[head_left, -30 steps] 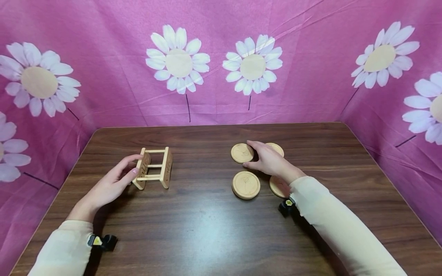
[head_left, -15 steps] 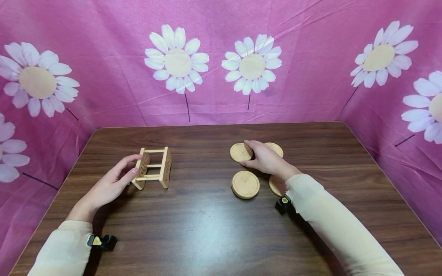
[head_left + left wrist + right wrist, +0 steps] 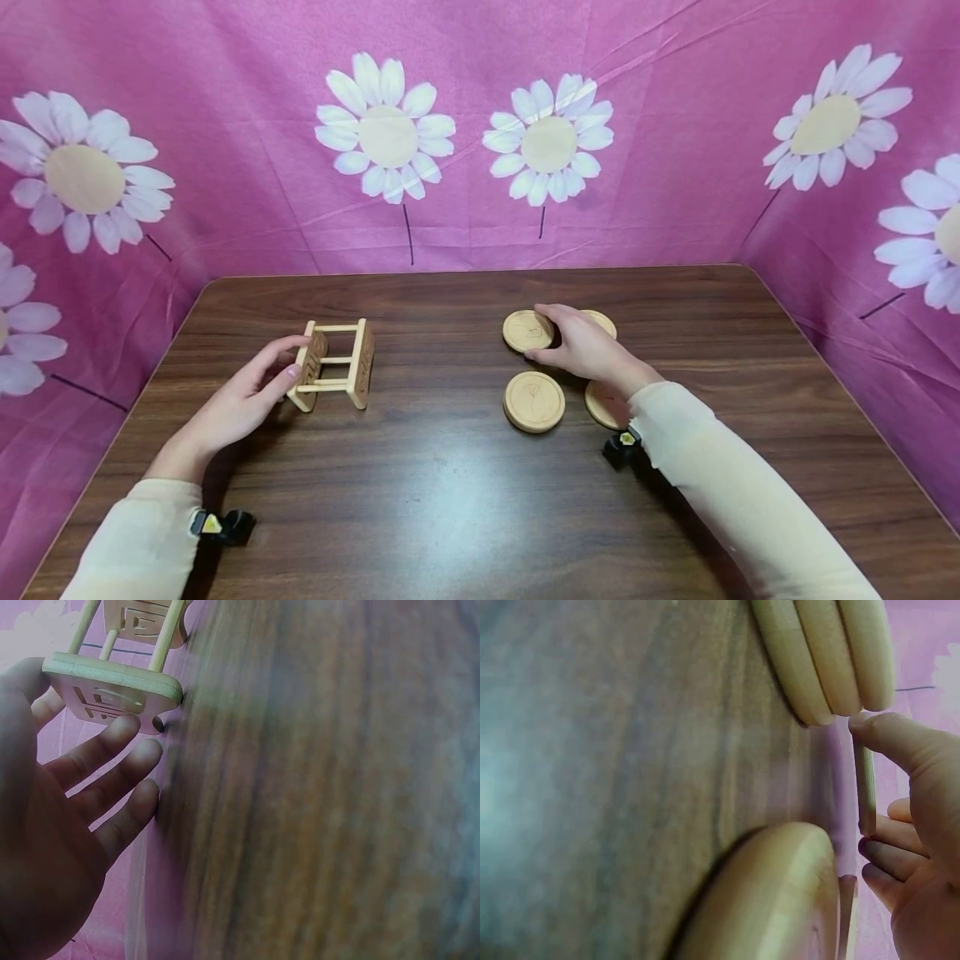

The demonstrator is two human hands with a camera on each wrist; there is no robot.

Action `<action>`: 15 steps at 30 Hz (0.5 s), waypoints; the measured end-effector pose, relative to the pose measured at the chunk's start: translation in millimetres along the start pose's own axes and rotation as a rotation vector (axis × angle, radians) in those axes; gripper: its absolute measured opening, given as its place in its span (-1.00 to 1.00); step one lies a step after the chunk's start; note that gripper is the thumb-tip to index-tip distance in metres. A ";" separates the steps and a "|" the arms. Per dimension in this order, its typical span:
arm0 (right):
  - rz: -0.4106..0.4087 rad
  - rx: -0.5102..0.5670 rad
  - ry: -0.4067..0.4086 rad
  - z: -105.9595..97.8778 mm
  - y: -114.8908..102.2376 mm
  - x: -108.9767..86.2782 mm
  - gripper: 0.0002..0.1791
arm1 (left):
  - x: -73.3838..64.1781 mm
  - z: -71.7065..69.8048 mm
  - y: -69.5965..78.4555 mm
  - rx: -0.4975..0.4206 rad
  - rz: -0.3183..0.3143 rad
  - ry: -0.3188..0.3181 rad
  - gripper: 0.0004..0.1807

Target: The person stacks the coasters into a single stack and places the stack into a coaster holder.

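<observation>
My left hand (image 3: 240, 392) grips the near side panel of a wooden coaster holder (image 3: 361, 367), thumb at the front and index finger at the back. In the left wrist view, the holder's carved panel (image 3: 112, 694) lies by the fingertips, the other fingers spread loosely. My right hand (image 3: 588, 350) holds a round wooden coaster (image 3: 525, 332) with an engraved drawing, thumb and fingers at opposite sides of its rim. That coaster (image 3: 866, 787) shows edge-on in the right wrist view.
A pile of coasters (image 3: 534, 402) stands just in front of the right hand. Another coaster (image 3: 602, 323) lies behind the hand and one more (image 3: 603, 406) sits under the wrist, both partly hidden. A pink flowered cloth (image 3: 465, 233) borders the brown table (image 3: 420, 500).
The coaster in the right hand has shifted slightly to the right and its engraving has turned a little. The left hand and holder have stayed still.
</observation>
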State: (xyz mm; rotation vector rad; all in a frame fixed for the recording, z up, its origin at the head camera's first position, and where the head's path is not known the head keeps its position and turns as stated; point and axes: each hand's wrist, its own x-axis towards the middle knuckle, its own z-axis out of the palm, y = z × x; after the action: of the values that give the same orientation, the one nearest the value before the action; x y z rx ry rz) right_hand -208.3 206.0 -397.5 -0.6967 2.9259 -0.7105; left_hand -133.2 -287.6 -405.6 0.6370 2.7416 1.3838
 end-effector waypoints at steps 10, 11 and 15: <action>-0.025 0.031 0.031 -4.7 0.2 -12.7 -0.09 | -0.6 0.7 -0.7 -0.002 -0.002 0.004 -0.54; -0.026 0.034 0.035 -5.1 0.0 -14.5 -0.10 | -0.6 0.8 -0.7 -0.002 -0.002 0.003 -0.53; -0.030 0.046 0.054 -6.8 0.2 -21.0 -0.10 | -0.5 0.7 -0.3 0.001 -0.004 0.001 -0.53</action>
State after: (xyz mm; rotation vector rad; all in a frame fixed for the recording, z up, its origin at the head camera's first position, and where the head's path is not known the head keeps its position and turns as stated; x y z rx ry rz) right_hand -190.6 218.2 -392.7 -0.7304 2.9422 -0.8095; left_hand -132.7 -287.5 -406.4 0.6308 2.7430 1.3827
